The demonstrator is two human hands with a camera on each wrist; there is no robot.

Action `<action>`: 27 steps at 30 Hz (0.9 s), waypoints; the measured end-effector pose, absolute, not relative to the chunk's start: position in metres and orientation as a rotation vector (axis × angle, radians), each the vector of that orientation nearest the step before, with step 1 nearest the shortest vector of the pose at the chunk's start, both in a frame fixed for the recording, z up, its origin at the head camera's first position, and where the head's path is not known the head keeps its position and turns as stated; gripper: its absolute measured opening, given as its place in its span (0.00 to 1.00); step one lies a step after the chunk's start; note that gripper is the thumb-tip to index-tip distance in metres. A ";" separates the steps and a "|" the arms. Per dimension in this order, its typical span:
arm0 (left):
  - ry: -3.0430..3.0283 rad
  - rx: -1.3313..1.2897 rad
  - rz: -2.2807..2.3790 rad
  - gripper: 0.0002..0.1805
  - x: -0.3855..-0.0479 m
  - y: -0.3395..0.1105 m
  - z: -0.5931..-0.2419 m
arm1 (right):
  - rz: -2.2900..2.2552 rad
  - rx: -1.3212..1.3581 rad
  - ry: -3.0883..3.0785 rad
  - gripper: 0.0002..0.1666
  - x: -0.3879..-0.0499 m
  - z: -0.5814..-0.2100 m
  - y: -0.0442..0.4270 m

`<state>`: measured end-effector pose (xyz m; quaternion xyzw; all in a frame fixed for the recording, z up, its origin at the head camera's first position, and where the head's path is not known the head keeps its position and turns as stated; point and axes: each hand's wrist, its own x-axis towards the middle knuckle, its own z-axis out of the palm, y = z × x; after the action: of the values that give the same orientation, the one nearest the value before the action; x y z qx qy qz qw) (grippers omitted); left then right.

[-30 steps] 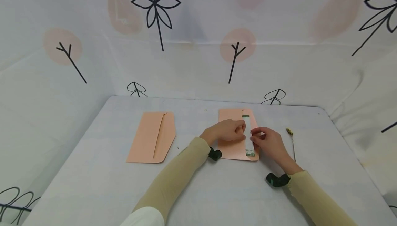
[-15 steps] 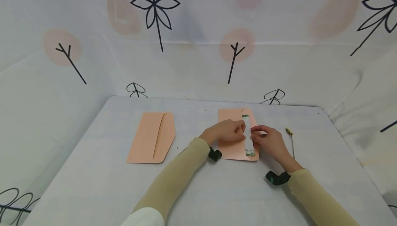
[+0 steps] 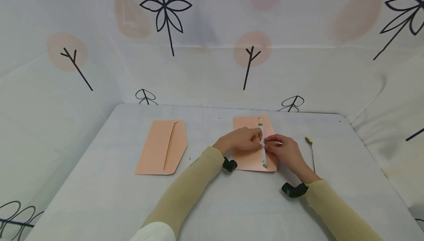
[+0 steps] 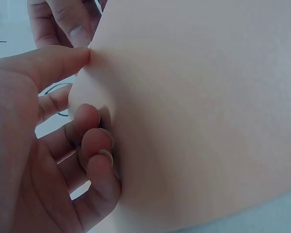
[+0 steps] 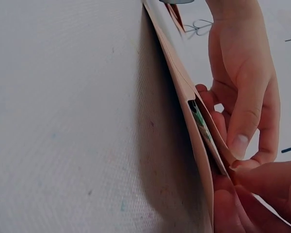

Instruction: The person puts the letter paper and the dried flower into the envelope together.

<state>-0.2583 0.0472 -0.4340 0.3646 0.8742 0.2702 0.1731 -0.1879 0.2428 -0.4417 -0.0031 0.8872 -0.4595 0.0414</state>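
Near the table's far side lies a peach envelope (image 3: pixel 246 161), its flap spread out to the right. From its mouth a narrow strip of a white card (image 3: pixel 264 157) with green print shows; the rest is hidden inside. My left hand (image 3: pixel 243 139) pinches the envelope's edge between thumb and index finger, the other fingers curled against the paper in the left wrist view. My right hand (image 3: pixel 286 152) holds the card's outer edge, its fingertips close to the left thumb. In the right wrist view the green-printed card (image 5: pixel 202 122) sits between the envelope's layers.
A second peach envelope (image 3: pixel 159 147) lies to the left with its flap open rightward. Right of my right hand is a dried flower stem (image 3: pixel 310 149) with a yellow head. A patterned cloth (image 3: pixel 205 71) rises behind the white table (image 3: pixel 109 197).
The card has slid left into the envelope, so its visible strip is narrower. My right hand has moved slightly left with it; my left hand stays in place.
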 end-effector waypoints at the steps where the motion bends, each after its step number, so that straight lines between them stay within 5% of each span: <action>1: 2.480 1.036 0.767 0.12 -0.258 0.047 -0.434 | -1.422 -0.012 2.701 0.16 -0.188 -0.442 0.243; 27: 2.479 1.091 0.783 0.13 -0.263 0.048 -0.435 | -1.375 -0.137 2.640 0.23 -0.183 -0.443 0.245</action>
<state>-0.2628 0.0481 -0.4351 0.3818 0.8679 0.2742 0.1604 -0.1833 0.2448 -0.4428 -0.0458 0.8830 -0.4600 0.0809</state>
